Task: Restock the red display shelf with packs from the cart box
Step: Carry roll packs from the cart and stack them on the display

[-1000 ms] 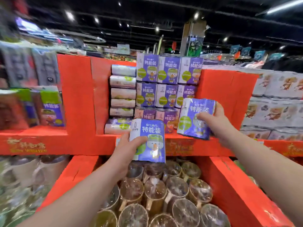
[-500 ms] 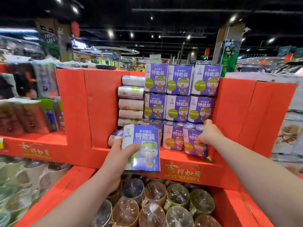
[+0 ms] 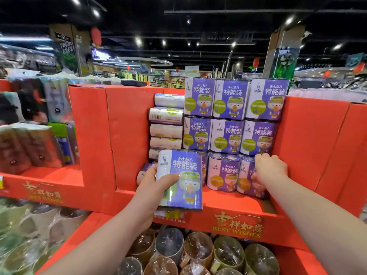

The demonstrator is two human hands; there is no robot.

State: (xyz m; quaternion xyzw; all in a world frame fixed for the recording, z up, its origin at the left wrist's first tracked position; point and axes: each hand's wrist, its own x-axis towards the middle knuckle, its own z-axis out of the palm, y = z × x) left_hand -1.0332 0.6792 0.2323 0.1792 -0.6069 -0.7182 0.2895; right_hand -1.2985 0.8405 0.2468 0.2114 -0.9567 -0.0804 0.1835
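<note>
- The left hand (image 3: pixel 151 188) grips a purple pack (image 3: pixel 179 179) upright, thumb across its front, just before the ledge of the red display shelf (image 3: pixel 234 199).
- The right hand (image 3: pixel 270 169) lies on the rightmost bottom-row pack (image 3: pixel 244 176), which stands on the shelf beside the right wall; I cannot tell whether it grasps or only presses.
- Two rows of stacked packs (image 3: pixel 228 118) sit above.

Pack (image 3: pixel 245 180) under right hand (image 3: pixel 270 170) now on red shelf (image 3: pixel 234 201), bottom row.
</note>
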